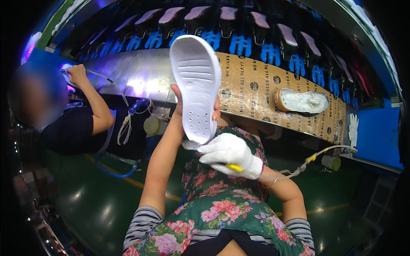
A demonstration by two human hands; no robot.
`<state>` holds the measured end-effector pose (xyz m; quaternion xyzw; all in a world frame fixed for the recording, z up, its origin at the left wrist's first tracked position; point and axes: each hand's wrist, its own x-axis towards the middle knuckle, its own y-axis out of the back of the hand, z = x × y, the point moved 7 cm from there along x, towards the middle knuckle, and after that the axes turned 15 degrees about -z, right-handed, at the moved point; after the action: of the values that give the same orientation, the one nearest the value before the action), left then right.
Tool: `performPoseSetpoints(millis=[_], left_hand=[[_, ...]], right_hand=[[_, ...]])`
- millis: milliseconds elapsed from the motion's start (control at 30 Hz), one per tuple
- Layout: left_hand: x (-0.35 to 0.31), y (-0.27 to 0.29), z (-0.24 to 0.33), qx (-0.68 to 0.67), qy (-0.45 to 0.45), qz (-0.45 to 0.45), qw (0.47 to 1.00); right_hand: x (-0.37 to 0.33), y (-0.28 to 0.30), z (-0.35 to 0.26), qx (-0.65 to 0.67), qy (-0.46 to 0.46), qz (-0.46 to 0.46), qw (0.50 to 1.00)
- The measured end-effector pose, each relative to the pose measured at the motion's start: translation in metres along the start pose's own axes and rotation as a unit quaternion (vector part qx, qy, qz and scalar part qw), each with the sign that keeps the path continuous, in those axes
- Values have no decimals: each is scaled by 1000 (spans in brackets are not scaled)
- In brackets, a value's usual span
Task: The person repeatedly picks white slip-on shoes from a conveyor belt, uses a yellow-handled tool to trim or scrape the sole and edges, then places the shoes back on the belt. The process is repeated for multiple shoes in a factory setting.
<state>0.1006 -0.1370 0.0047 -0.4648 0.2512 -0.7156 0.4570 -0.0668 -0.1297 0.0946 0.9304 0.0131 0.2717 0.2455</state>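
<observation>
A white shoe sole stands tilted up in front of me, its ridged, hole-dotted face toward me. My bare left hand is closed around it from behind, with fingers showing at both edges. At the sole's lower end, my right hand wears a white knit glove, its fingers closed and pointing at the sole's tip. Out of that grip shows a yellow piece of a tool, beside a hose running to the right wrist. The tool's kind and the right fingertips are mostly hidden.
A second sole with whitish filling lies on the printed cardboard covering the bench. Behind it runs a row of pink-bottomed shoe forms on blue holders. A spare white glove lies far right. A co-worker's arm is at left.
</observation>
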Motion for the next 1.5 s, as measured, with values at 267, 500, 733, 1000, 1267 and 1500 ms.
performPoseSetpoints(millis=[267,500,733,1000,1267,1500], left_hand=[[-3,9,-10,24,193,74,978],[-19,39,-16,103,293,151,939],[10,37,-9,292,439,72,847],[23,76,-4,123,200,100,967],[-26,106,19,-68,-313,230,919],[-84,-29,-33,-199,-188,43,961]], right_hand=[[-4,-6,2,-162,1,17,987],[0,8,6,-30,-31,4,999],[10,14,7,-114,-72,-5,991],[-38,14,58,283,-286,181,897],[-81,17,100,451,-244,444,735],[-79,-4,102,482,-267,436,712]])
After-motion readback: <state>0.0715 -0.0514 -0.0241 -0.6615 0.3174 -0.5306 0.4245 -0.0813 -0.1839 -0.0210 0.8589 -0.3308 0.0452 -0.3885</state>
